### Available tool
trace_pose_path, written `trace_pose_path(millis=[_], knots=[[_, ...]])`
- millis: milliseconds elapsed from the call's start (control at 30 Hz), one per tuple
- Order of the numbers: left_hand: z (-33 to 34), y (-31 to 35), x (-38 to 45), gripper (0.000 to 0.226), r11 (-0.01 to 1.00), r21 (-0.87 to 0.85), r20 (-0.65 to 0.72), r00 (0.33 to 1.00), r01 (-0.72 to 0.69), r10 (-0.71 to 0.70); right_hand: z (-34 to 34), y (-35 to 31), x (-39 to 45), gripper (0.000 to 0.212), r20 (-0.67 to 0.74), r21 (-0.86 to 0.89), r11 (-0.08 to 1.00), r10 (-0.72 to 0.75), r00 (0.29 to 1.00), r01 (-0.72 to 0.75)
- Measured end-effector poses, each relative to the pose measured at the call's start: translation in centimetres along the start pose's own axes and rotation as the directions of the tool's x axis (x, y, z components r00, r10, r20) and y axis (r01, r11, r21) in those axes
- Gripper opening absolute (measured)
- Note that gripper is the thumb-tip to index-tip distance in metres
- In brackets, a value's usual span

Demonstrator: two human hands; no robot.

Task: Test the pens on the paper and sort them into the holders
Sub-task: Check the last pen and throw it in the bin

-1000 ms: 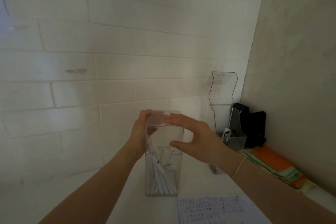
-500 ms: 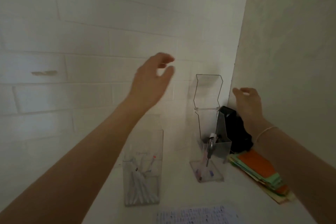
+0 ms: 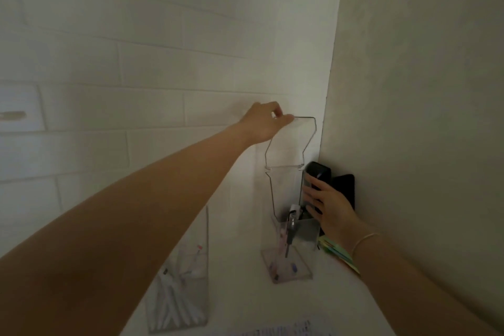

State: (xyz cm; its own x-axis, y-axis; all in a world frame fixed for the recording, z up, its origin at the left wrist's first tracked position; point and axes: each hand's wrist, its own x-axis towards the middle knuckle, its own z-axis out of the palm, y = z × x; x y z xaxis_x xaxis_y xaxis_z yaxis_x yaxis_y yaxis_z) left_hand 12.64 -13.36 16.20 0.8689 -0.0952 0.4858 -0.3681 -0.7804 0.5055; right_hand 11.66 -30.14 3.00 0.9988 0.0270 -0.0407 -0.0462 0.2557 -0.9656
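While the left hand [image 3: 263,124] pinches its top edge, tall clear holder [image 3: 286,199] beside the corner.

Your arms are bare to the frame's edge, sleeveless, and a thin pale bracelet [image 3: 364,240] circles your wrist just behind your right hand [image 3: 331,206].
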Motion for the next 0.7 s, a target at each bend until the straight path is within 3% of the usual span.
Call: trace_pose_path(millis=[100, 167, 333, 433, 533, 700], knots=[[-0.9, 0.6, -1.4, 0.043, 0.994, -0.078, 0.203, 0.975, -0.077, 0.092, -0.6, 0.8, 0.4, 0.039, 0.023, 0.064, 0.998, 0.029, 0.999, -0.031], [-1.0, 0.9, -2.2, 0.047, 0.996, -0.043, 0.331, 0.939, -0.083, 0.093, -1.0, 1.0, 0.6, 0.04, 0.034, 0.102, 0.994, 0.043, 0.998, -0.047], [0.5, 2.1, -4.2, 0.112, 0.936, 0.261, 0.496, 0.865, -0.235, 0.079, -1.1, 1.1, 0.0, 0.041, 0.107, 0.188, 0.98, 0.048, 0.993, -0.067], [2.2, 2.0, -6.0, 0.131, 0.723, 0.561, 0.48, 0.87, -0.403, 0.112, -0.9, 1.3, -0.5, 0.038, 0.124, 0.257, 0.962, 0.062, 0.99, -0.093], [4.2, 1.7, -7.9, 0.136, 0.489, 0.77, 0.359, 0.912, -0.41, 0.198, -0.4, 1.7, -0.6, 0.031, 0.104, 0.274, 0.956, 0.076, 0.992, -0.102], [5.1, 1.2, -10.6, 0.117, 0.424, 0.834, 0.298, 0.935, -0.354, 0.194, 0.2, 2.1, -1.1, 0.033, 0.102, 0.293, 0.948, 0.097, 0.99, -0.123]])
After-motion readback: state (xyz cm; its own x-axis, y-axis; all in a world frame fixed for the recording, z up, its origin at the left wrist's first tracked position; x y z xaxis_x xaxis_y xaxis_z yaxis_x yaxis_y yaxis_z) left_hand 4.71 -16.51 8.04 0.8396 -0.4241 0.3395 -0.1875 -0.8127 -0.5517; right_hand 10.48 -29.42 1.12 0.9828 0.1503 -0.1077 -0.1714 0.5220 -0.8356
